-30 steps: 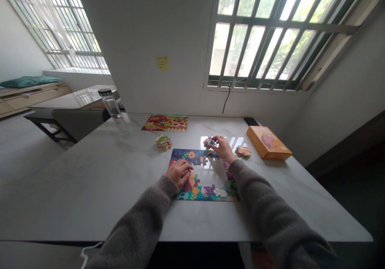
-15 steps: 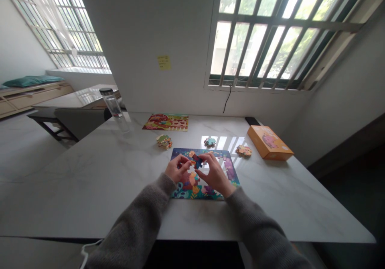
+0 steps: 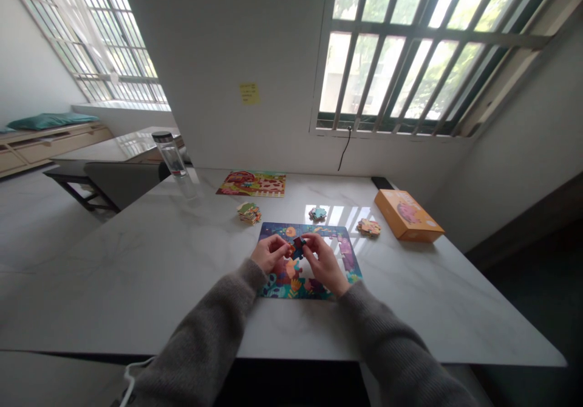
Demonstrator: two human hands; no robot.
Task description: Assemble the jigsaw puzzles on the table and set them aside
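Observation:
A colourful puzzle board (image 3: 350, 260), partly filled with pieces, lies flat on the white marbled table. Over its left part my left hand (image 3: 269, 253) pinches a small orange piece (image 3: 290, 249) between thumb and fingertips. Close beside it, my right hand (image 3: 324, 262) grips a dark blue and brown puzzle piece (image 3: 299, 246) above the middle of the board. The two pieces are very near each other; whether they touch I cannot tell. Behind the board sit a teal pile of pieces (image 3: 317, 214), a pinkish-orange pile (image 3: 368, 228) and a green and orange stack (image 3: 249, 213).
An orange box (image 3: 407, 215) stands at the right, with a dark flat object (image 3: 381, 183) behind it. Near the wall lies a farm-picture puzzle (image 3: 251, 184). A glass bottle (image 3: 170, 155) is at the table's back left edge.
The fingers of my right hand have drawn closer together around the dark piece, which has turned and shifted slightly left. My left hand still holds the orange piece.

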